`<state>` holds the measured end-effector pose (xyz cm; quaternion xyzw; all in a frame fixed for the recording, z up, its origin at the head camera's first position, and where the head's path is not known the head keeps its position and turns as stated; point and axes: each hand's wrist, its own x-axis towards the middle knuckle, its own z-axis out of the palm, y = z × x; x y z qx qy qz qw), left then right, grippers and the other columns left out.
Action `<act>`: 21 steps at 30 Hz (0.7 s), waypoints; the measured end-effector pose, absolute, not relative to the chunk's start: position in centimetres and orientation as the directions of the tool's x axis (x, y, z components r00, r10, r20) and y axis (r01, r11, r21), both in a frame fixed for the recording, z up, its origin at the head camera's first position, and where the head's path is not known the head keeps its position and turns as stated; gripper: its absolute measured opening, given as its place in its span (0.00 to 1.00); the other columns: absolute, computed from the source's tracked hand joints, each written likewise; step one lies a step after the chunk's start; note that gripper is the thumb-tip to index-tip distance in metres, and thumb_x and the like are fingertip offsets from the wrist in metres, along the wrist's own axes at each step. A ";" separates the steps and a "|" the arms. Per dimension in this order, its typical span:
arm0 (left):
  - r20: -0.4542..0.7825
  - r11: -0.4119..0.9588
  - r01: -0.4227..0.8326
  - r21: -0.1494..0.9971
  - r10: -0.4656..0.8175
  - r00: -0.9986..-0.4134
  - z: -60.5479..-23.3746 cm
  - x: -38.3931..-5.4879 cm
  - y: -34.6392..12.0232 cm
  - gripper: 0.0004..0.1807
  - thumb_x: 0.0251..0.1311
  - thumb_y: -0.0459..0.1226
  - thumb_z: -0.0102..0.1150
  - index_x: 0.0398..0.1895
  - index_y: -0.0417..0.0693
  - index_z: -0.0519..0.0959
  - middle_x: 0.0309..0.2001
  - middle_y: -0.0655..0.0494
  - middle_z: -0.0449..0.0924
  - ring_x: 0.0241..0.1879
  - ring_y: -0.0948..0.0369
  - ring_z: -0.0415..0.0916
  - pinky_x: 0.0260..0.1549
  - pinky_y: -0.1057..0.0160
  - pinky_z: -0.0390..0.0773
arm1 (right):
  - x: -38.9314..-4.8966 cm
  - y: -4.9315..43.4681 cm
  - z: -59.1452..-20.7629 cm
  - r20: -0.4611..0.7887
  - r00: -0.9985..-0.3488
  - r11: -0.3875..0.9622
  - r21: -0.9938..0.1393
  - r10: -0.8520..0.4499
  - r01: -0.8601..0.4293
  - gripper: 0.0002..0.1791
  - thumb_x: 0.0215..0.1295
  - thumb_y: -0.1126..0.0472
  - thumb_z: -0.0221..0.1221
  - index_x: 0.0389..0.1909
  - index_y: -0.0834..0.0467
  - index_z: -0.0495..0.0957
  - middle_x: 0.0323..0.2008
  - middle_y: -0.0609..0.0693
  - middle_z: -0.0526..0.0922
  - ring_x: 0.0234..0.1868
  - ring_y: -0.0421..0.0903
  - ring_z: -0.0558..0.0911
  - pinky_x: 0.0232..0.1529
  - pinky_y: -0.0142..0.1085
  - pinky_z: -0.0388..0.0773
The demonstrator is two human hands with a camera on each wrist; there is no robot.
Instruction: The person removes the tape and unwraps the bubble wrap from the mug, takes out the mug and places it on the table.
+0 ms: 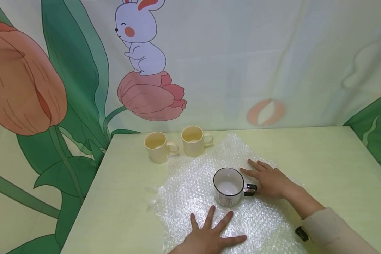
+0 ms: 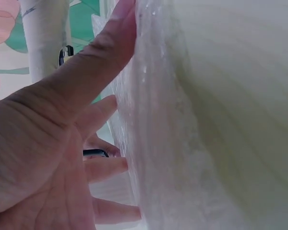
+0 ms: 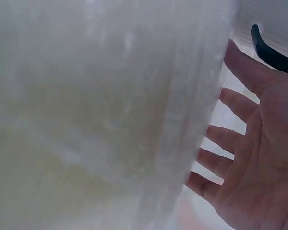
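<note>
A white mug [image 1: 227,197] with a dark rim and black handle stands upright on a spread sheet of bubble wrap [image 1: 190,190]. My left hand [image 1: 206,240] is in front of the mug, its fingers spread and fingertips on the wrap. To the right of the mug, just past its handle, my right hand [image 1: 271,180] rests on the wrap with fingers extended. In the left wrist view, the fingertips meet the edge of the bubble wrap [image 2: 153,120]. The right wrist view shows straight fingers [image 3: 225,139] against the wrap, with the dark handle [image 3: 273,55] close above the hand.
Two cream mugs, one at the left [image 1: 158,151] and one beside it [image 1: 193,144], stand at the back of the pale table [image 1: 120,197]. A small black object [image 1: 301,234] lies by the right sleeve. Behind the table hangs a printed curtain [image 1: 228,63].
</note>
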<state>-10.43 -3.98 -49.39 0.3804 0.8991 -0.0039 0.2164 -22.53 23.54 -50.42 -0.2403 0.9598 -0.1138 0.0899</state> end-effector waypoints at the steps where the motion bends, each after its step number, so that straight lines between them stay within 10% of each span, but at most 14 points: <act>1: -0.390 0.707 0.689 0.158 0.686 -0.615 -49.4 -10.4 -4.0 0.41 0.59 0.76 0.49 0.76 0.98 0.48 0.85 0.61 0.43 0.80 0.33 0.49 0.55 0.17 0.65 | -22.5 23.5 -50.5 -0.118 -0.870 0.860 -0.264 -0.478 -0.437 0.42 0.61 0.44 0.72 0.75 0.47 0.70 0.79 0.63 0.61 0.76 0.73 0.63 0.60 0.76 0.68; 13: -0.363 0.701 0.671 0.242 0.707 -0.607 -48.9 -10.6 -5.2 0.43 0.60 0.74 0.53 0.79 0.91 0.51 0.84 0.61 0.49 0.80 0.36 0.50 0.61 0.20 0.64 | -22.3 24.2 -51.2 -0.040 -0.879 0.832 -0.346 -0.476 -0.435 0.41 0.60 0.53 0.73 0.75 0.50 0.70 0.79 0.64 0.61 0.75 0.72 0.64 0.65 0.72 0.67; 21: -0.274 0.749 0.646 0.150 0.659 -0.700 -47.9 -11.9 -6.7 0.55 0.45 0.71 0.71 0.79 0.79 0.59 0.80 0.61 0.60 0.78 0.46 0.62 0.65 0.37 0.74 | -21.7 25.2 -50.1 0.013 -0.885 0.753 -0.520 -0.465 -0.403 0.35 0.68 0.56 0.66 0.75 0.52 0.70 0.76 0.64 0.65 0.74 0.70 0.67 0.67 0.67 0.68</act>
